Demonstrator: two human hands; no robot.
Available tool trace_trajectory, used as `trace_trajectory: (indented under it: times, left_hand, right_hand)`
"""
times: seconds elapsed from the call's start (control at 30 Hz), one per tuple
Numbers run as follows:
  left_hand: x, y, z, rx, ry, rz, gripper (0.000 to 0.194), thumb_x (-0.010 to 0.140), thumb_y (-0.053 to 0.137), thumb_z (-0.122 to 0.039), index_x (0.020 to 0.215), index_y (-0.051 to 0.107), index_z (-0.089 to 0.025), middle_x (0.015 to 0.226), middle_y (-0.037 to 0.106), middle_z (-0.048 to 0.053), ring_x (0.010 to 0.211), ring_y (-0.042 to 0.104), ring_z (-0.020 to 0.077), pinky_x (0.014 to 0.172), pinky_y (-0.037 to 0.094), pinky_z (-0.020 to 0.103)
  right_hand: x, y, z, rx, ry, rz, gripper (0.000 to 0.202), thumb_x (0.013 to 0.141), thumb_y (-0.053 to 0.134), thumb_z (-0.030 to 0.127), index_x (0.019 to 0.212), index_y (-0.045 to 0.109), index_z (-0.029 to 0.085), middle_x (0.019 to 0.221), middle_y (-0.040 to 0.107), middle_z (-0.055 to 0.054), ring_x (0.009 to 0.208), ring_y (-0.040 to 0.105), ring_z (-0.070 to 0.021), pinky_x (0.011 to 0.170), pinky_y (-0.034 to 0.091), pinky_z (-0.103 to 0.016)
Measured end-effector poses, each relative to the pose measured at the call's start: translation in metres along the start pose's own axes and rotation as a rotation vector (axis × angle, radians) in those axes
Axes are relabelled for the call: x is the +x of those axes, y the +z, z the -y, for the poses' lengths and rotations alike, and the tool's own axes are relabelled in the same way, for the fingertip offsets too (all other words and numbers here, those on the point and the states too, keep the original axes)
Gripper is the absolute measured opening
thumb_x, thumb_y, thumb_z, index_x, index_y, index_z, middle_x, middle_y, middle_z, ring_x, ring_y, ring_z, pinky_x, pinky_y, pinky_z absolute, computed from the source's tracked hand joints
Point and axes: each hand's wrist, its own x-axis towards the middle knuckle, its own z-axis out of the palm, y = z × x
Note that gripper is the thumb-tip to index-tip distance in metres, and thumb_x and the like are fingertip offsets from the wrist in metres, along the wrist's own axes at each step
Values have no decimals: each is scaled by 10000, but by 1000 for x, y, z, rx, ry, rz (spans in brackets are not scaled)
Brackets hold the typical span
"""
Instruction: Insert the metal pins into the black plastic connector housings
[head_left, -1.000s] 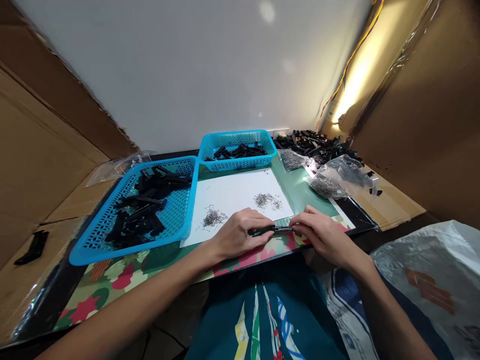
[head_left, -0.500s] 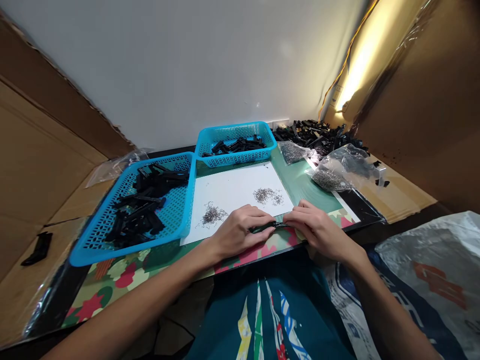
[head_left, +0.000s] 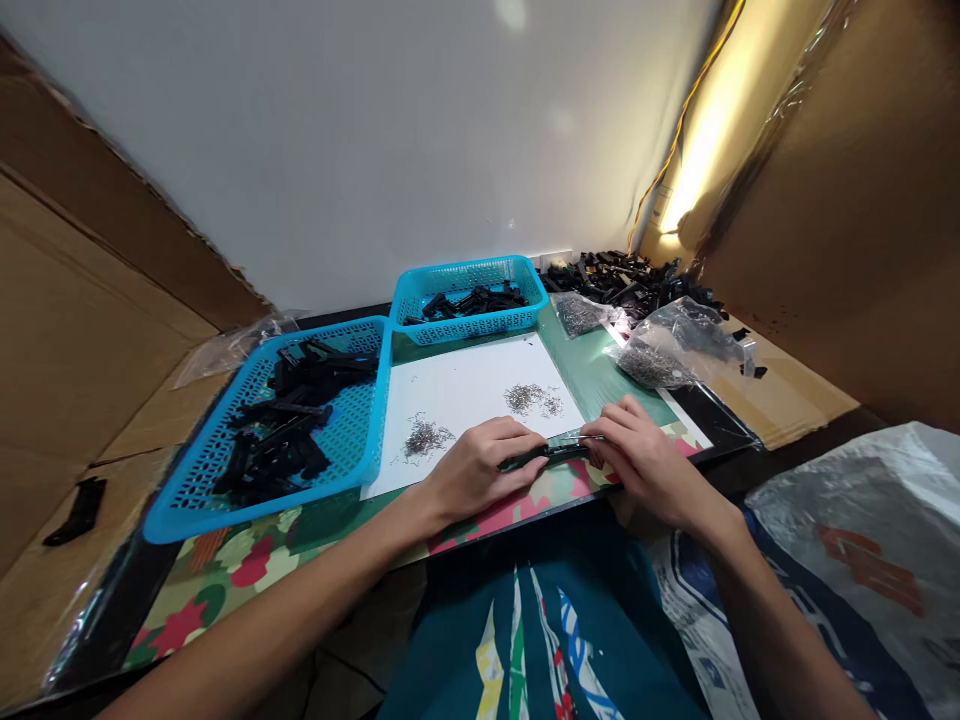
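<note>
My left hand [head_left: 491,462] is closed on a black plastic part [head_left: 564,451], pinching it between thumb and fingers just above the table's front edge. Part of the piece is hidden inside that hand. Over its other end, my right hand [head_left: 634,452] pinches a thin metal tool [head_left: 576,438], a slender pale line pointing left; its exact kind is too small to tell. Behind the hands, a white sheet [head_left: 465,385] carries two piles of tiny metal pieces, a darker left pile [head_left: 425,437] and a right pile [head_left: 529,399].
A blue basket [head_left: 379,420] of black parts stands at left, and another blue basket [head_left: 469,330] stands behind the sheet. Back right lie a heap of black parts [head_left: 630,280] and clear bags [head_left: 652,365] of small metal pieces. Cardboard walls [head_left: 817,220] flank the table.
My right hand has drawn slightly right and up from the black part, so more of the part and the thin metal tool show. My left hand keeps its hold.
</note>
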Motion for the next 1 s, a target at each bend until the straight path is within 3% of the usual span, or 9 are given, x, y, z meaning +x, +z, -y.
trace_trajectory:
  times: [0.17, 0.33, 0.43, 0.53, 0.9, 1.0]
  left_hand:
    - [0, 2, -2, 66, 22, -43, 167, 1004, 611, -230, 1074, 735, -143, 946, 761, 100, 826, 678, 201, 745, 548, 329]
    - [-1, 3, -3, 87, 43, -52, 151, 1000, 612, -218, 1045, 731, -137, 917, 763, 90, 799, 674, 198, 738, 529, 330]
    - [-3, 4, -3, 90, 28, -38, 149, 1001, 609, -225, 1035, 730, -145, 925, 766, 86, 825, 687, 204, 767, 532, 336]
    - [-4, 5, -2, 96, 23, -27, 162, 1006, 597, -235, 1008, 732, -146, 902, 760, 85, 815, 681, 203, 766, 527, 338]
    - [-5, 9, 1, 98, 38, -29, 200, 1022, 580, -253, 1052, 732, -127, 907, 751, 101, 807, 670, 207, 753, 525, 332]
    - [-5, 8, -2, 123, 52, -37, 206, 1028, 564, -242, 1078, 727, -127, 926, 755, 111, 815, 680, 213, 745, 531, 333]
  right_hand:
    - [12, -3, 1, -11, -35, -284, 217, 1028, 581, 188, 1023, 788, 252, 1078, 688, -101, 1024, 599, -263, 873, 514, -419]
    - [23, 19, 20, 441, 270, -446, 69, 912, 745, 241, 866, 788, 214, 888, 787, -52, 806, 731, -225, 753, 582, -343]
    - [27, 33, 28, 643, 413, -401, 115, 839, 793, 255, 753, 759, 186, 787, 782, -43, 725, 734, -219, 674, 585, -304]
    - [29, 39, 29, 687, 462, -363, 120, 826, 797, 268, 767, 754, 173, 742, 773, -39, 690, 725, -207, 643, 570, -280]
    - [21, 42, 31, 536, 378, -323, 187, 911, 723, 288, 749, 691, 199, 704, 738, -23, 637, 695, -188, 621, 532, -269]
    - [21, 47, 33, 553, 366, -371, 165, 911, 726, 289, 777, 700, 196, 718, 732, -21, 659, 698, -189, 636, 539, -272]
